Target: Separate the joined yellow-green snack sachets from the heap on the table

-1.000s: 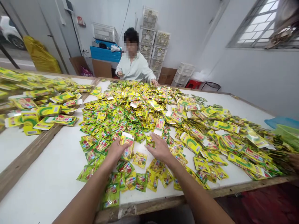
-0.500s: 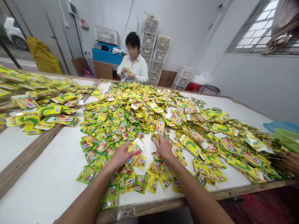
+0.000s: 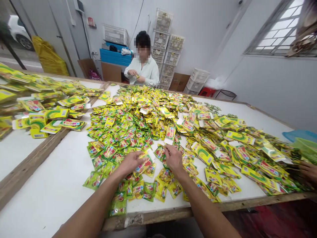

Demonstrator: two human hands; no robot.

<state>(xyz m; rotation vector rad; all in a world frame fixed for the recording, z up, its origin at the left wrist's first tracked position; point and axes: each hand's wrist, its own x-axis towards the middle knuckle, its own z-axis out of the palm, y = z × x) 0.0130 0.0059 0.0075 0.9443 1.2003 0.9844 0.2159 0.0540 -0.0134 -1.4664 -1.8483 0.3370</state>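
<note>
My left hand (image 3: 130,163) is closed round a small yellow carton (image 3: 148,162), its white end flap open and turned away from me. A green sachet (image 3: 159,152) with a red fruit print sits at the pinched fingertips of my right hand (image 3: 174,161), just right of the carton. Beyond my right hand lies another yellow carton (image 3: 170,132) with a white flap. Loose green and yellow sachets (image 3: 165,177) are spread beneath and between my hands. A large heap of sachets (image 3: 128,127) rises in front of them.
More yellow cartons (image 3: 240,152) lie on the heap's right side; others (image 3: 64,114) are piled left of a wooden divider (image 3: 37,158). A co-worker (image 3: 142,67) sits across the white table (image 3: 59,185). Another person's hand (image 3: 308,170) is at the right edge. Crates (image 3: 162,39) stand behind.
My right hand has drawn the green sachet left, toward the carton, and more of it shows. My left hand keeps the carton in nearly the same place. The view has shifted slightly.
</note>
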